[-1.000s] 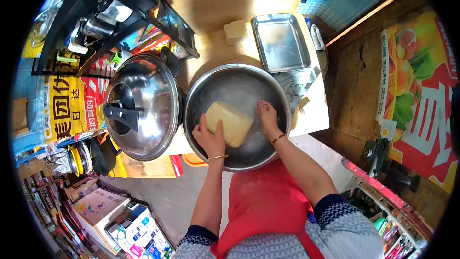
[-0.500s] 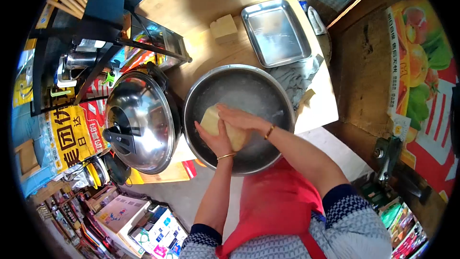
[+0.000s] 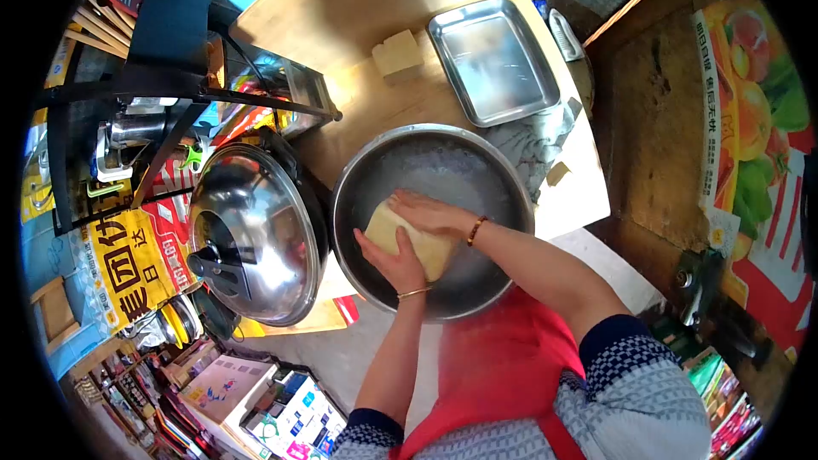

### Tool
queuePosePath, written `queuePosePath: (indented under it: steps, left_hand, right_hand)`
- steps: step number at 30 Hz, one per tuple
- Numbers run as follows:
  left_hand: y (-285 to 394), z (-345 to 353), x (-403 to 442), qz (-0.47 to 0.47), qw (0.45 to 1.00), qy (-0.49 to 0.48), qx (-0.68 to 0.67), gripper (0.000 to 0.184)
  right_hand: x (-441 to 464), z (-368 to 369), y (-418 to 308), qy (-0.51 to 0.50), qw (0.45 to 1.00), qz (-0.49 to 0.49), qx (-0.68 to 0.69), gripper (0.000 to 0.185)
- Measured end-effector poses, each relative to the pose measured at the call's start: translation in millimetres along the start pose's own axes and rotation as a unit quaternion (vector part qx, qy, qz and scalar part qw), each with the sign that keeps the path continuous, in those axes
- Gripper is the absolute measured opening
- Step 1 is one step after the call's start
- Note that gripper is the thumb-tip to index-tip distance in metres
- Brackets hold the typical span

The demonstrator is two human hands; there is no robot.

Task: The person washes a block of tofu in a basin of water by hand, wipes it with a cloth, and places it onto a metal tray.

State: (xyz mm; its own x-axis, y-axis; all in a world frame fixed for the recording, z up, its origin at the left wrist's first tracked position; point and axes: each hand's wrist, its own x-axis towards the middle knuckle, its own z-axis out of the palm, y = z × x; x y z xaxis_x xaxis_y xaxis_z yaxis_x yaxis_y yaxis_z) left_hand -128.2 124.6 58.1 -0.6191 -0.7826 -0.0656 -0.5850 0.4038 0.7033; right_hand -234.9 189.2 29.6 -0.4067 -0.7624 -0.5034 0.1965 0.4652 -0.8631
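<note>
The basin (image 3: 486, 170) sits at the table's (image 3: 426, 106) near edge, the held block (image 3: 383, 226) in it; left of the basin stands the lidded pan (image 3: 247, 234), with the rack (image 3: 170, 25) behind; behind the basin lies the loose block (image 3: 397, 55), the tray (image 3: 494, 60) to its right, the cloth (image 3: 532, 153) before the tray

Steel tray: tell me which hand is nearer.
Right. The right hand lies on the pale block, toward the steel tray; the left hand is at its left, farther off.
</note>
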Motion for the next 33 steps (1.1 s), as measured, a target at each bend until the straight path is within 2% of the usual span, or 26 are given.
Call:
queuePosePath:
  steps: [1, 3, 4, 6, 9, 11, 13, 15, 16, 17, 20, 22, 23, 25, 27, 30, 32, 33]
  left_hand:
    - [-3.1, 0.3, -1.3, 0.009, 1.000, 0.001, 0.010, 0.069]
    - [-12.6, -3.3, -9.2, 0.016, 0.999, 0.004, 0.029, 0.072]
    - [-13.4, 3.1, -2.7, 0.039, 0.998, 0.017, 0.035, 0.074]
    - [-21.9, 6.5, -2.0, 0.051, 0.998, 0.025, 0.002, 0.073]
    - [-30.3, 3.7, -2.6, 0.068, 0.997, 0.027, -0.015, 0.074]
    - [-14.2, -2.5, -4.7, 0.011, 1.000, 0.003, -0.018, 0.070]
    - [-13.5, -0.2, -2.1, 0.012, 1.000, 0.009, -0.022, 0.070]
    - [-12.2, -2.6, -6.4, 0.008, 1.000, 0.010, -0.024, 0.070]
    - [-8.5, -2.2, -5.6, 0.009, 1.000, 0.012, -0.022, 0.070]
    - [-5.1, 0.0, -2.9, 0.013, 1.000, 0.015, -0.022, 0.070]
    - [-1.3, -2.3, -5.3, 0.008, 0.999, 0.008, -0.035, 0.071]
    - [-2.2, -2.5, -1.8, 0.004, 0.999, 0.014, -0.035, 0.072]
    - [-4.4, -1.7, -1.3, -0.006, 0.999, 0.015, -0.029, 0.073]
    - [-8.2, -0.2, -6.3, 0.006, 0.999, 0.014, -0.035, 0.076]
    - [-7.0, 4.4, -0.6, 0.028, 0.999, 0.021, -0.041, 0.079]
    - [-5.6, 4.9, 3.5, 0.049, 0.998, 0.010, -0.028, 0.080]
    - [-3.8, 2.0, -0.9, 0.037, 0.998, 0.005, -0.041, 0.081]
    - [-8.6, -4.9, -9.8, 0.030, 0.999, -0.001, -0.037, 0.081]
  right_hand:
    - [3.0, -7.5, -9.1, 0.000, 1.000, 0.001, 0.000, 0.067]
    - [-6.6, -11.3, -25.8, -0.117, 0.978, 0.079, 0.156, 0.066]
    - [-15.3, -11.3, -34.3, -0.111, 0.979, 0.078, 0.150, 0.066]
    - [-36.3, 5.0, -43.0, -0.012, 0.998, -0.026, -0.048, 0.067]
    - [-29.5, 18.9, -28.7, 0.026, 0.997, -0.065, -0.044, 0.068]
    - [-19.4, 7.0, -26.8, 0.008, 0.997, -0.055, -0.047, 0.067]
    - [-7.8, -4.8, -27.1, -0.009, 0.997, -0.051, -0.050, 0.065]
    - [-6.3, -7.1, -24.5, -0.030, 0.995, 0.019, 0.096, 0.063]
    - [9.9, -1.8, -9.9, -0.007, 0.995, 0.013, 0.101, 0.050]
    - [21.2, 0.5, 6.0, -0.005, 0.995, 0.010, 0.100, 0.050]
    - [11.5, 4.5, 14.9, 0.021, 0.999, 0.001, 0.038, 0.051]
    - [-16.4, -3.9, -12.4, 0.005, 0.996, -0.029, -0.085, 0.053]
    - [-20.3, 1.6, -12.1, 0.010, 0.996, -0.028, -0.089, 0.053]
    - [-35.3, 14.9, -9.3, 0.031, 0.999, 0.004, -0.043, 0.065]
    - [-37.1, 7.7, -8.8, 0.058, 0.997, -0.023, -0.035, 0.064]
    - [-14.3, -2.4, -6.3, 0.006, 0.999, -0.001, 0.034, 0.061]
    - [-3.0, 5.7, 5.3, -0.058, 0.956, 0.101, 0.268, 0.058]
    - [-11.0, 16.4, 5.2, -0.060, 0.954, 0.110, 0.273, 0.058]
